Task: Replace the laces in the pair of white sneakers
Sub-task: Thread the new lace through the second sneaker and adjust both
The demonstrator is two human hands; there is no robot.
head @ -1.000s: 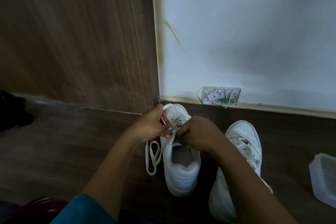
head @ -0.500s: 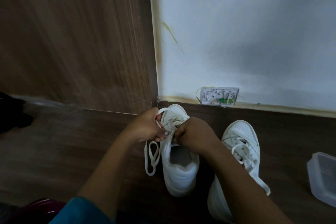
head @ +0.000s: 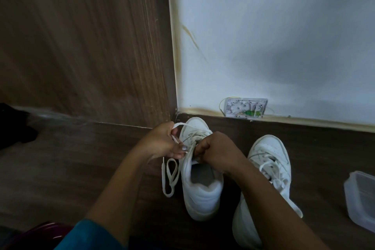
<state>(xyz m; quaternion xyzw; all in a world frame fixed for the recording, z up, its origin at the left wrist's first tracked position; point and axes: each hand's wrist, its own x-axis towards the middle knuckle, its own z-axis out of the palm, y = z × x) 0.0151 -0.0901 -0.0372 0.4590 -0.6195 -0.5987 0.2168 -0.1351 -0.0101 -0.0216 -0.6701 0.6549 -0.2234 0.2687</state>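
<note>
Left hand [head: 162,143] pinches the lace [head: 170,176] beside the sneaker [head: 200,191] at the floor's [head: 81,168] far edge; right hand's [head: 216,149] fingers curl against it, grip unclear; lace should feed flat, untwisted.

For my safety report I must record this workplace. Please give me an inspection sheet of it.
Surface: dark wooden floor; both sneakers stand on it.
Job's things: sneaker in work, partly laced; its lace loops down beside it; second sneaker alongside, laces in.
Clutter: clear plastic container at the right edge; dark object far left.
Hands: left hand pinches the lace; right hand grips the sneaker in work at its lacing.
Cables: thin yellow wire at the open wall box.
Surroundings: wood panel, white wall.
</note>
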